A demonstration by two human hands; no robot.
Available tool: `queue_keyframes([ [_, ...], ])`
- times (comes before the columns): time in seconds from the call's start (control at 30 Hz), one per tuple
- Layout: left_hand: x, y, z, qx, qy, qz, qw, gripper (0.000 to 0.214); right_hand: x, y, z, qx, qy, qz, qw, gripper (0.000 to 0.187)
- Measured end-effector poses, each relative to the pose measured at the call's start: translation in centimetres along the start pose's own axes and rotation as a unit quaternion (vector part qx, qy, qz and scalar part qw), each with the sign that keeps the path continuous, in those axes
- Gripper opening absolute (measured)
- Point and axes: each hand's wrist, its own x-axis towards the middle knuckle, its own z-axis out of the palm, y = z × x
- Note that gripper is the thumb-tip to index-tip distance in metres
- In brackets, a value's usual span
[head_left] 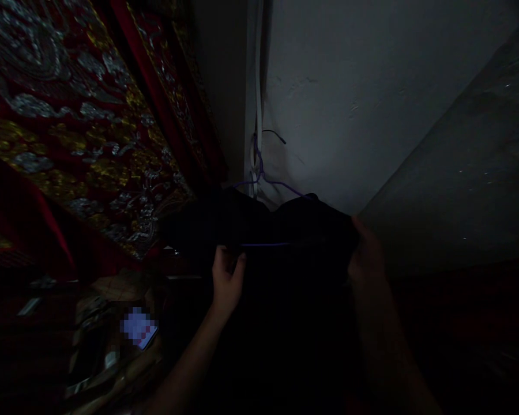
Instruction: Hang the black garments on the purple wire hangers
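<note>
Here our 2 grips close on the black cloth garment draped over a thin purple wire hanger by the white wall: left hand at its middle, right hand at its end.

Legible text, labels, brands, numbers, signs: none.
Entry 1, red hanging cloth with gold and silver embroidery: ornament only, no lettering can be read.
Entry 2, small pale flat object at lower left: surface blurred, unreadable.
Entry 3, black garment on thin purple wire hanger: too dark to make out any tag or print.
</note>
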Motion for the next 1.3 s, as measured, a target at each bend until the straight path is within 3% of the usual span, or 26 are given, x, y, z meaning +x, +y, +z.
queue_keyframes([
  [0.07,-0.9,-0.8,-0.2,-0.013,-0.02,-0.028,0.999,0.018,-0.7,1.2,-0.1,0.008,0.04,-0.027,0.999,0.025],
  [0.17,-1.4,-1.5,-0.9,-0.021,0.008,-0.035,0.999,0.013,-1.6,2.5,-0.1,-0.028,0.119,-0.073,0.99,0.029],
  [0.27,-1.4,-1.9,-1.4,-0.046,0.044,-0.066,0.996,0.01,-4.2,4.3,0.3,-0.126,0.211,-0.16,0.956,0.041],
  [0.33,-1.4,-2.1,-1.5,-0.077,0.048,-0.094,0.991,0.011,-6.8,6.1,1.2,-0.186,0.231,-0.176,0.939,0.041],
  [0.37,-1.5,-2.1,-1.4,-0.089,0.043,-0.105,0.99,0.012,-8.2,7.2,1.9,-0.203,0.19,-0.139,0.95,0.035],
  [0.43,-1.7,-2.0,-1.3,-0.105,0.021,-0.113,0.988,0.011,-10.3,9.4,3.9,-0.228,0.009,-0.007,0.974,0.036],
  [0.5,-2.0,-1.7,-1.1,-0.11,-0.005,-0.107,0.988,0.009,-11.4,11.3,6.0,-0.244,-0.144,0.09,0.955,0.044],
  [0.57,-2.2,-1.4,-1.1,-0.11,-0.018,-0.101,0.989,0.008,-11.5,12.7,7.5,-0.258,-0.207,0.126,0.935,0.047],
  [0.67,-2.4,-1.2,-1.5,-0.098,-0.017,-0.097,0.99,0.008,-11.2,14.2,8.1,-0.283,-0.236,0.156,0.916,0.046],
  [0.77,-2.3,-1.8,-1.9,-0.07,-0.01,-0.077,0.995,0.012,-11.8,15.5,6.9,-0.297,-0.233,0.182,0.908,0.052],
  [0.87,-2.3,-3.6,-2.2,-0.029,-0.019,-0.042,0.999,0.015,-13.2,16.3,5.5,-0.286,-0.188,0.171,0.924,0.056],
  [0.97,-3.3,-6.6,-2.1,-0.001,-0.04,-0.046,0.998,0.014,-14.1,16.4,4.7,-0.246,-0.183,0.178,0.935,0.058],
  [1.1,-4.9,-9.8,-1.6,0.058,-0.083,-0.038,0.994,0.029,-14.3,16.3,4.5,-0.201,-0.169,0.181,0.948,0.059],
  [1.3,-4.4,-9.4,-0.8,0.171,-0.112,0.062,0.977,0.019,-14.7,15.2,4.3,-0.164,-0.172,0.143,0.961,0.055],
])
